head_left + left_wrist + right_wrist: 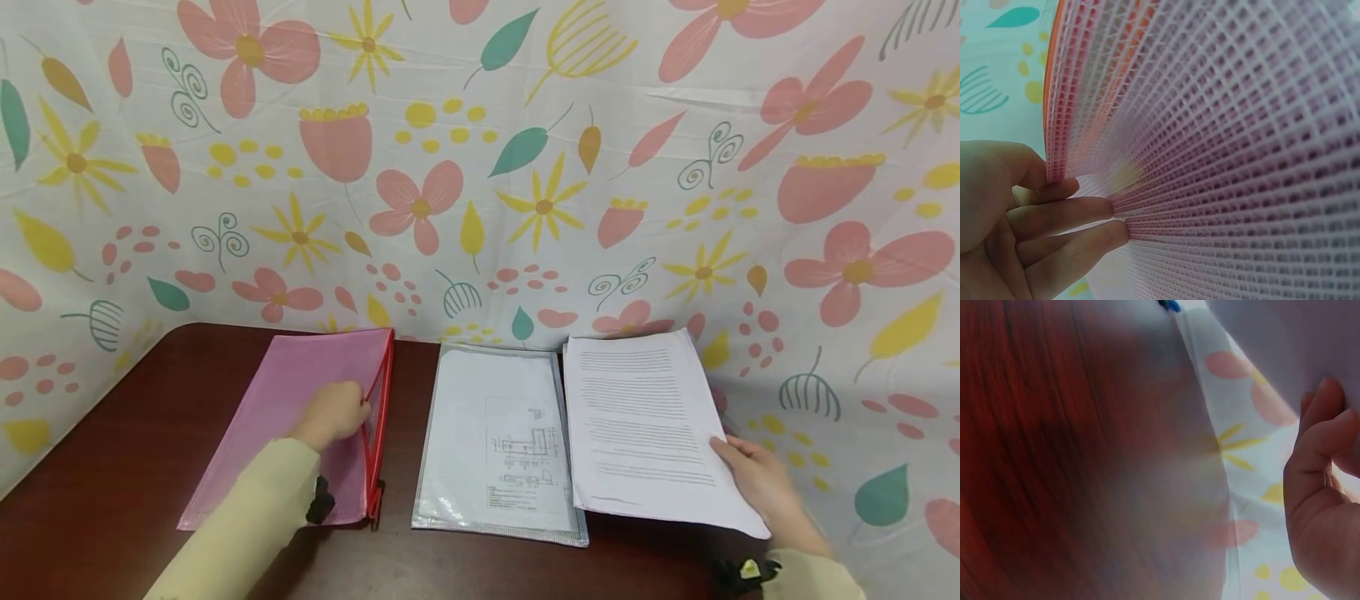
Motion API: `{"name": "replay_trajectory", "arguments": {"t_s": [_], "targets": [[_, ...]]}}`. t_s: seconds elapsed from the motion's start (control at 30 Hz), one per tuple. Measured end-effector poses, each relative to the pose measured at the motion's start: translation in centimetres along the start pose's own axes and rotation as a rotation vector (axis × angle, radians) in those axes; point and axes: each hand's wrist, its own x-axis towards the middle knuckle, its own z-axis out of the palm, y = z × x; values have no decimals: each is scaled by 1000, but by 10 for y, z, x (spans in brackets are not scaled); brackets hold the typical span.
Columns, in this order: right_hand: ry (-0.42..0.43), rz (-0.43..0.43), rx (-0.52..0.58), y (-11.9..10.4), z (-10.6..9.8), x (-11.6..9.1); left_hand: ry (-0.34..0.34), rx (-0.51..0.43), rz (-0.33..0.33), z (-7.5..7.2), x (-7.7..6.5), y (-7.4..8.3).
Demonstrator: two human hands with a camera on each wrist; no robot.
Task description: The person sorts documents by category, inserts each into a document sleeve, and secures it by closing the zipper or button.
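Observation:
On the left lies a pink mesh zipper pouch (292, 375) with a red zipper edge that gapes partway along. My left hand (335, 412) pinches the pouch at this opening. In the left wrist view, thumb and forefinger hold the rim while other fingertips touch the mesh (1241, 162). Over on the right, my right hand (759, 477) grips the right edge of a stack of printed paper (645, 417). The lower right corner of the stack bends, and in the right wrist view the sheets (1272, 344) are raised over the table.
Between the hands lies a clear mesh zipper pouch (461, 433) with a printed drawing inside. The paper stack overlaps its right edge. All rest on a dark wooden table (97, 442), with a flower-patterned cloth (465, 92) hanging behind and along both sides.

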Motion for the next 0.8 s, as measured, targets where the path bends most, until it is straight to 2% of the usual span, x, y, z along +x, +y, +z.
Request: {"name": "replay_trajectory", "arguments": {"t_s": [0.2,0.43,0.8], "targets": [[-32,12,72,-5,10,-2,9,5,17,4,2,10],[-23,40,110,-9,22,-2,6,-4,36,8,3,23],[-80,39,198,-18,39,-3,9,22,54,17,5,42]]}}
